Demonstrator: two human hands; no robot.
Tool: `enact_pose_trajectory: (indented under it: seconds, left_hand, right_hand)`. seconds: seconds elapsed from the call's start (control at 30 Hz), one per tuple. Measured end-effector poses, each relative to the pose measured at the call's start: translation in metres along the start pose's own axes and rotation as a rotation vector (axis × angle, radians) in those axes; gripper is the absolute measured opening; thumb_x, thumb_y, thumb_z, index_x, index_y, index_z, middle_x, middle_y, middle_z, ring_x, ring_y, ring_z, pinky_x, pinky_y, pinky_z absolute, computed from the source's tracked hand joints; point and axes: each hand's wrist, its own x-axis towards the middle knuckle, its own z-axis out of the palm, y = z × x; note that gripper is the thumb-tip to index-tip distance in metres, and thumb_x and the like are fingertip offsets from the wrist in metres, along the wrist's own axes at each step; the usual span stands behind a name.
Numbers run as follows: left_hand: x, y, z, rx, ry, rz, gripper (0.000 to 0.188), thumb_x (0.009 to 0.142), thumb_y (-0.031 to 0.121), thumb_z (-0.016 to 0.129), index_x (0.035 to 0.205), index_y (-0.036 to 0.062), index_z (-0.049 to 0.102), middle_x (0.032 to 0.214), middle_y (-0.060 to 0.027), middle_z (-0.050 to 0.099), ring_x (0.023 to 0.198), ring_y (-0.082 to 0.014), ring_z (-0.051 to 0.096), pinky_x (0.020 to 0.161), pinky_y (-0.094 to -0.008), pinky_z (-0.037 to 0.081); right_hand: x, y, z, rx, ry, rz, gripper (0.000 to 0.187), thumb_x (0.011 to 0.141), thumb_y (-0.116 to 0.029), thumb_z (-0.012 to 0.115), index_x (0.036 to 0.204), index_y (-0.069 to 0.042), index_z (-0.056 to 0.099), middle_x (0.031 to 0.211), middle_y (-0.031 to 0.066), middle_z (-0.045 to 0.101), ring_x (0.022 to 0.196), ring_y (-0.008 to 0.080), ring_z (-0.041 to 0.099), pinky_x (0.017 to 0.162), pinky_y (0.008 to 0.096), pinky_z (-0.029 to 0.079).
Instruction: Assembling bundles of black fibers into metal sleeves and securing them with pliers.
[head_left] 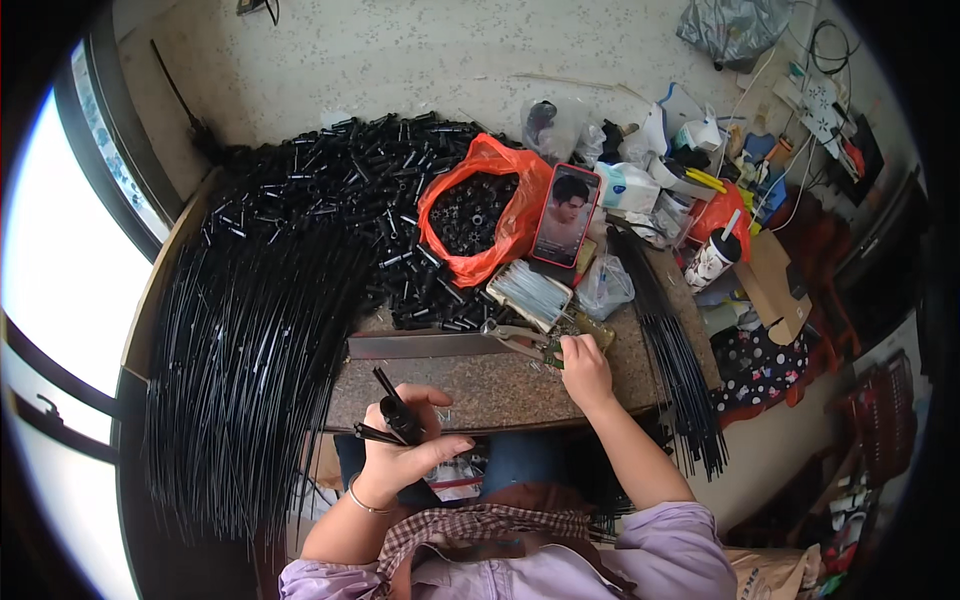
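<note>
My left hand (405, 455) is curled around a black cylindrical part (404, 420) near the table's front edge. Short thin black rods (372, 432) stick out beside it, and the lower end is hidden by my palm. To the right, my right hand (585, 368) grips a pair of pliers (520, 338) by its green handles. The metal jaws point left, over the end of a flat dark metal bar (425, 345) lying along the tabletop. Behind the pliers sits a shallow box (530, 295) of thin pale sticks.
Black tubular parts (330, 180) are heaped at the back. Long black rods (240, 350) hang over the left side, another bundle (675, 370) over the right. A red plastic bag (520, 220) holds small black pieces. A phone (567, 217) stands upright, and a patterned tumbler (712, 258) is farther right.
</note>
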Motion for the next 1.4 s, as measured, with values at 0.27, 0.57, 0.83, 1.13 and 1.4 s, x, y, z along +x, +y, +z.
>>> enact_pose_trajectory:
  seconds: [0.27,0.57,0.83,1.13,1.4]
  left_hand:
    - [-0.003,0.001,-0.002,0.005,0.031,0.017,0.040,0.059,0.005,0.079,0.090,0.0007,0.054,0.059,0.0031,0.050,0.051,-0.0031,0.044,0.047,-0.0172,0.033]
    - [-0.003,0.028,0.040,0.076,-0.131,0.125,0.068,0.063,0.016,0.081,0.120,0.0004,0.049,0.055,0.0064,0.050,0.054,0.0004,0.044,0.049,-0.0168,0.035]
    - [-0.024,0.037,0.046,0.008,-0.044,0.120,0.066,0.063,0.017,0.081,0.119,0.0010,0.050,0.065,0.0080,0.043,0.060,-0.0014,0.037,0.054,-0.0167,0.031]
    - [-0.034,0.041,0.043,0.013,-0.033,0.146,0.073,0.061,0.022,0.082,0.122,0.0016,0.049,0.064,0.0080,0.042,0.060,-0.0021,0.037,0.054,-0.0177,0.031]
    - [-0.032,0.038,0.041,0.013,-0.013,0.162,0.079,0.057,0.028,0.084,0.122,-0.0006,0.048,0.063,0.0062,0.043,0.058,-0.0024,0.038,0.051,-0.0188,0.030]
  right_hand:
    - [-0.002,0.004,0.001,0.095,0.111,0.131,0.020,0.073,-0.005,0.061,0.091,-0.003,0.052,0.074,0.0117,0.057,0.072,0.0303,0.055,0.064,0.0382,0.046]
    - [0.016,-0.131,-0.118,1.869,0.022,0.596,0.031,0.075,-0.010,0.070,0.091,-0.007,0.043,0.073,0.0071,0.054,0.059,0.0125,0.052,0.050,0.0215,0.041]
    - [-0.003,-0.175,-0.141,1.803,0.116,0.427,0.027,0.074,0.005,0.064,0.093,-0.001,0.045,0.081,0.0083,0.057,0.074,0.0134,0.057,0.070,0.0239,0.046]
    - [-0.010,-0.188,-0.144,1.845,0.160,0.373,0.028,0.075,0.008,0.062,0.093,-0.001,0.044,0.083,0.0091,0.058,0.076,0.0128,0.058,0.071,0.0232,0.046]
    - [-0.007,-0.190,-0.144,1.760,0.166,0.419,0.028,0.073,0.006,0.062,0.093,-0.004,0.044,0.080,0.0063,0.054,0.072,0.0114,0.054,0.066,0.0209,0.044]
